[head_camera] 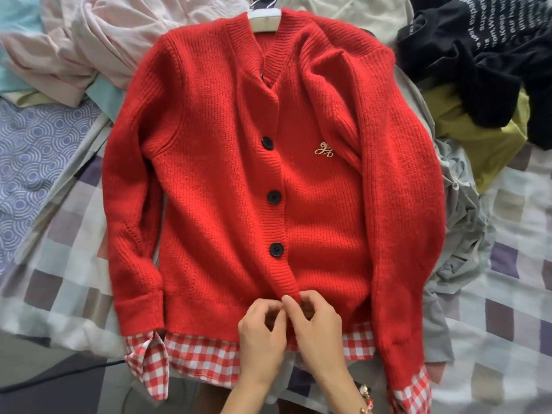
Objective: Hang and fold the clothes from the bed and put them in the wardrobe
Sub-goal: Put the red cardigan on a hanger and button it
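Surface: I worked over a bed (507, 264) with a sheet of grey, purple and white squares. A blue swirl-patterned cloth (30, 159) lay at its left edge.
Room: only a dark strip of floor (44, 383) showed, at lower left.
Surroundings: pink clothes (74, 49) were heaped at upper left. A black garment (478, 55) with white lettering lay at upper right, over a yellow one (484, 135). A crumpled grey garment (463, 219) sat just beside the cardigan's sleeve.
Cardigan (209, 174): red knit, flat and face up mid-bed, collar away from me. It was on a white hanger (265, 19) showing at the neck, with three black buttons (274, 197) fastened. A red-and-white checked trim (197, 360) ran along the hem and cuffs.
Left hand (260, 327): fingers curled, pinching the cardigan at the foot of the button band, just above the trim.
Right hand (319, 324): thumb and forefinger pinched the band's end, touching my left hand. A bracelet (366, 395) was on the wrist.
Position: both hands met at the middle of the hem, the cardigan's nearest edge. The rest of it stretched away from them.
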The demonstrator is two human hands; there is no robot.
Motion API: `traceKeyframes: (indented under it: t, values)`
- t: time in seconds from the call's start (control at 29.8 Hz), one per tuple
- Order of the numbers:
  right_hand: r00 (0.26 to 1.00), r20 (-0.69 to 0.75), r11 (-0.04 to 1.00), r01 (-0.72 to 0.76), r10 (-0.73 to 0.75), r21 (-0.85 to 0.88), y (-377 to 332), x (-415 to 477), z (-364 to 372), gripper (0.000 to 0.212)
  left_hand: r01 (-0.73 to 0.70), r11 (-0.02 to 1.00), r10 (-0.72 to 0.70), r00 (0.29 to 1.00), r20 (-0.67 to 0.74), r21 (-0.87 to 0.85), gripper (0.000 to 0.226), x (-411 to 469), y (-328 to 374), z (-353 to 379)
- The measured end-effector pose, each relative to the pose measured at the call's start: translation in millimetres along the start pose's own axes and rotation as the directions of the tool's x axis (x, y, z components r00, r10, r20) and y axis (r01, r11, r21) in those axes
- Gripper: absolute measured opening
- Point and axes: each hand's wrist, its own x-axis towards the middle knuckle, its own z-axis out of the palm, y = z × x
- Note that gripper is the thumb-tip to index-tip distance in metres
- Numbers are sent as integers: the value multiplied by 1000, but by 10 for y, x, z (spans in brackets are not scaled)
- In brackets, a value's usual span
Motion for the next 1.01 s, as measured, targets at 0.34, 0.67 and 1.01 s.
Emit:
traceKeyframes:
  t: [0.34,0.67,1.01]
  values:
    - [972,-215,995,-80,91,58,17,11,96,20,-127,992,125,984,-129,-8,33,-36,-13,39]
    - [922,-329,977,-174,205,122,53,-97,198,23,-149,987,128,961,-244,-67,24,-155,35,118]
    - [920,-189,917,-287,344,276,97,-40,127,16,107,936,-217,925,-311,-335,25,-64,108,211]
